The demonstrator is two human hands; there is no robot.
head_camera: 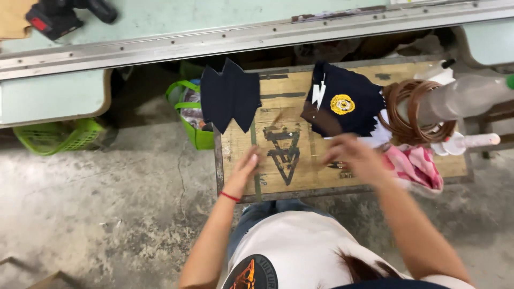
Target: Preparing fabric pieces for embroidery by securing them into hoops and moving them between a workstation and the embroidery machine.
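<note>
My left hand rests flat on a small wooden work board, its fingers on a thin dark strip that runs up the board. At the strip's far end lies a stack of dark navy fabric pieces. My right hand is blurred, hovering over the board's right side just below a second stack of navy pieces with a yellow round emblem and white marks. Its fingers look loosely apart, and I cannot tell whether it holds anything.
A pink checked cloth and a coil of brown cord on a plastic spool sit at the board's right end. A green bag and a green basket stand on the concrete floor. A pale green table spans the top.
</note>
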